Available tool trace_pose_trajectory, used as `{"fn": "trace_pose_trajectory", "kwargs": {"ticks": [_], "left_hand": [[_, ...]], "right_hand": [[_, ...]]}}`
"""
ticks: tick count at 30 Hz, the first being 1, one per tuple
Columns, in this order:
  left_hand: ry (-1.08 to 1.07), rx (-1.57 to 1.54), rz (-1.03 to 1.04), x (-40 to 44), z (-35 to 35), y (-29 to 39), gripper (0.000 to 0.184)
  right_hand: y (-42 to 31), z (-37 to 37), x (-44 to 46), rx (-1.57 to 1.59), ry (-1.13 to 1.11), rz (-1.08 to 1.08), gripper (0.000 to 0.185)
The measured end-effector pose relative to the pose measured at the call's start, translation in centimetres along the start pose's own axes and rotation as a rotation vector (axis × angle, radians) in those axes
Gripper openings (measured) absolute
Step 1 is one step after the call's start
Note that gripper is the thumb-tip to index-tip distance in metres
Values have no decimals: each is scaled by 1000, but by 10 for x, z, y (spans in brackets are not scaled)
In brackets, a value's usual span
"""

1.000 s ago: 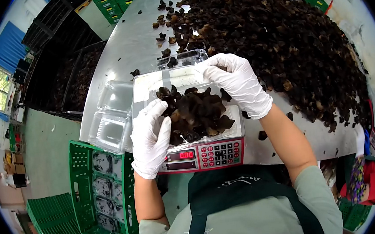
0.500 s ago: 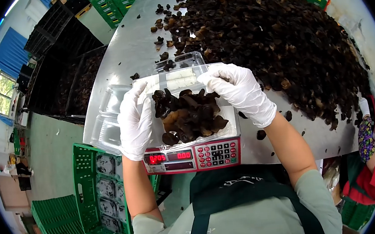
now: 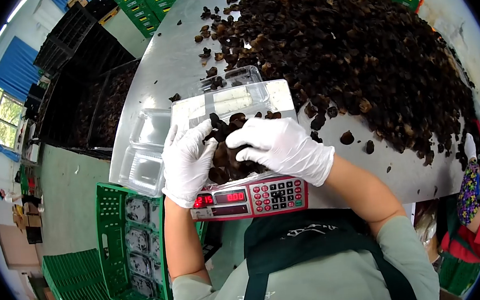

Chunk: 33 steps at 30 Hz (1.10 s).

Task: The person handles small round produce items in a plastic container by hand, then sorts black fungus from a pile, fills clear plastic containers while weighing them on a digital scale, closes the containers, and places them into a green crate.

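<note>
A heap of dark brown wood ear mushrooms (image 3: 231,161) sits in a clear plastic clamshell box on a digital scale (image 3: 251,199) with red digits. Its transparent lid (image 3: 230,100) lies folded back over the white scale top. My left hand (image 3: 188,161), in a white glove, rests against the heap's left side, fingers and thumb apart. Over the heap's right side, my white-gloved right hand (image 3: 285,146) bends its fingers down onto the mushrooms. What lies under the right fingertips is hidden. The left hand partly covers the weight reading.
A large mushroom pile (image 3: 345,49) covers the steel table's (image 3: 177,47) right side. Empty clamshells (image 3: 144,164) lie left of the scale. Below left stands a green crate (image 3: 114,241) of filled boxes. Another person's patterned sleeve (image 3: 468,193) shows at far right.
My right hand has left the lid's upper right corner and moved down-left onto the mushrooms. My left hand has shifted inward against the heap. The visible weight digits have changed.
</note>
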<state>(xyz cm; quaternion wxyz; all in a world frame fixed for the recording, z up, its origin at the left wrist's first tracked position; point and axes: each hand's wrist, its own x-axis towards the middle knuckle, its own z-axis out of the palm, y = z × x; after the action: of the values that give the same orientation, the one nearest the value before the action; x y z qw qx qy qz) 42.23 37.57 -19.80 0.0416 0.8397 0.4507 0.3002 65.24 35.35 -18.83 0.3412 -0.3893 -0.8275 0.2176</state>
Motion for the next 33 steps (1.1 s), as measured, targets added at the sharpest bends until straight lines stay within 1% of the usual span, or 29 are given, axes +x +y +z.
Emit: {"fn": "trace_pose_trajectory", "kwargs": {"ticks": [1,3,4,5,7,8,9,11,12,13,15,16,17,19,20,21,22,23,24,26,27,28,33], "left_hand": [[2,2,-3,0,-4,3,42],[-32,-145,-112,1,-9,9,41],[6,-247,-170,2,-11,16,38],[8,-245,-169,1,-12,18,38],[12,-578,-388,-3,-15,21,40],[49,-302,-157,-7,-10,3,40],[49,-303,-157,-12,-5,-5,40],[118,-205,-178,-9,-7,2,36],[181,-551,-402,-12,-6,17,29],[183,-554,-400,-13,-4,15,29],[292,-787,-384,-16,2,7,29],[282,-791,-367,-17,3,5,34],[279,-792,-367,-15,1,2,34],[-116,61,38,-7,-5,-3,39],[-34,-279,-95,-16,2,1,41],[-14,-451,-110,-21,10,-5,49],[-34,-611,-187,-21,7,0,54],[-56,-773,-267,-21,1,6,60],[-55,-769,-272,-22,-5,10,60],[-78,-952,-360,-24,-15,14,69],[-73,-950,-363,-26,-18,13,69],[-81,-882,-373,-28,-21,10,69],[-95,-644,-351,-33,-31,-3,65]], "right_hand": [[5,0,0,191,116,-56,24],[9,-5,-2,277,206,-30,24],[8,-11,-1,343,202,58,23],[5,-13,-2,544,248,125,22],[4,-19,-3,707,318,230,22],[-2,-27,-3,636,305,319,21],[-3,-28,-4,636,305,319,21],[-3,-29,-5,463,364,214,21],[3,-25,-6,435,375,203,21],[4,-24,-7,431,375,201,21],[3,-22,-8,618,383,235,22],[4,-23,-9,618,385,237,22],[4,-23,-10,579,370,263,22],[2,-26,-13,542,356,290,23],[-3,-29,-15,556,342,344,23],[-5,-30,-15,571,327,395,23],[-1,-28,-16,575,327,392,23],[5,-23,-17,574,388,309,23],[9,-20,-19,571,447,226,23],[11,-19,-21,566,450,237,23],[12,-19,-22,558,458,249,24],[14,-22,-24,482,406,318,24],[7,-22,-23,472,410,248,26]]}}
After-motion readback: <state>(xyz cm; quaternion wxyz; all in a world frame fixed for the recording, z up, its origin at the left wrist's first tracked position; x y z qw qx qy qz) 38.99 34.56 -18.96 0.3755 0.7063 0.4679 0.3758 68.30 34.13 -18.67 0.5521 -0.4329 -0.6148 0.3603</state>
